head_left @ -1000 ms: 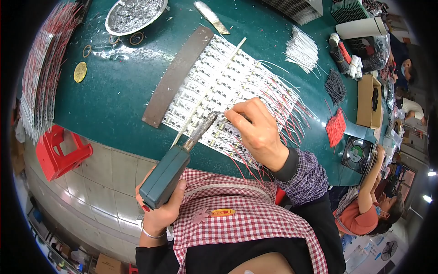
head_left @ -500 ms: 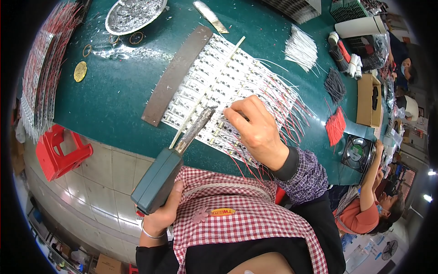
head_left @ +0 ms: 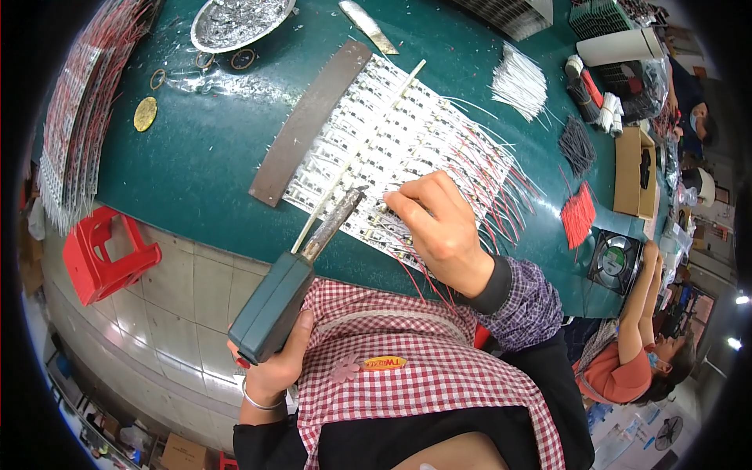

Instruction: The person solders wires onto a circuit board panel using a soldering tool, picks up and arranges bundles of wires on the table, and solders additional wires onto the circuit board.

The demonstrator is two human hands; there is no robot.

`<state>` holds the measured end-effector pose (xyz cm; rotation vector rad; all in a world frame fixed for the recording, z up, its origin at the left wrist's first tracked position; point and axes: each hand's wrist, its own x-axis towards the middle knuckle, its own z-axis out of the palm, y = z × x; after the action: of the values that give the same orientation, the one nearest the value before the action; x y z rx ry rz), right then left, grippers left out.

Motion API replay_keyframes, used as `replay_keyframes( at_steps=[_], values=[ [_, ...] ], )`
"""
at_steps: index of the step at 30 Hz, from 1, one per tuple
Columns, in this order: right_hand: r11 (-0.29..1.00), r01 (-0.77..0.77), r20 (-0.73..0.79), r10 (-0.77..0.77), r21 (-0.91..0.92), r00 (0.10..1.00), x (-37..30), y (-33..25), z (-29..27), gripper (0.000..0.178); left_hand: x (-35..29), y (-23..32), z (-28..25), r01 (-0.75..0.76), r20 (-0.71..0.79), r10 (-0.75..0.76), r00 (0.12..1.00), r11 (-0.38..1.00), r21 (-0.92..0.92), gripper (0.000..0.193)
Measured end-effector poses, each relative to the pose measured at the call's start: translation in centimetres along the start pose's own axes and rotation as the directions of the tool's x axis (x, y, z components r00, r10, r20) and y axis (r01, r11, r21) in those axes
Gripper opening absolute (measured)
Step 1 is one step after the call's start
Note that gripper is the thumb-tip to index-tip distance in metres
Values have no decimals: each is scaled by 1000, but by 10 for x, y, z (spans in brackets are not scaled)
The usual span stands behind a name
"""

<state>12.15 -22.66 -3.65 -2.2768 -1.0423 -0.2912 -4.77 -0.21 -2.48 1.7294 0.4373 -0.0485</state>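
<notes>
My left hand (head_left: pixel 283 356) is closed round the handle of a dark green soldering gun (head_left: pixel 270 305). Its scorched metal barrel points up and right, and the tip is over a sheet of white circuit boards (head_left: pixel 384 133). A thin pale tube runs alongside the barrel. Thumb and forefinger of my right hand (head_left: pixel 446 231) pinch together just right of the tip, close above the boards; whatever they hold is too small to make out. Red and white wires (head_left: pixel 501 188) trail off the right side of the sheet. A brown flat bar (head_left: pixel 309 125) lies along its left edge.
A bowl of grey scraps (head_left: pixel 235 23) and a yellow disc (head_left: pixel 145 114) lie upper left, near stacked wired boards (head_left: pixel 82 117). Bundles of white wires (head_left: pixel 519 82), black wires (head_left: pixel 577 147) and red wires (head_left: pixel 578 215) lie right. A co-worker (head_left: pixel 627 376) reaches toward a black fan (head_left: pixel 615 262).
The view has shifted slightly, moving the boards and table up and right in it. Both hands are slightly nearer and farther left over the boards. The co-worker's second forearm now shows more.
</notes>
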Motion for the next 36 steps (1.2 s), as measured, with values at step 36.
replay_keyframes(
  at_steps=[36],
  values=[
    [992,54,114,-41,-116,993,-3,0,3,31,-2,-10,9,-186,-153,195,969,980,71,20]
  ],
)
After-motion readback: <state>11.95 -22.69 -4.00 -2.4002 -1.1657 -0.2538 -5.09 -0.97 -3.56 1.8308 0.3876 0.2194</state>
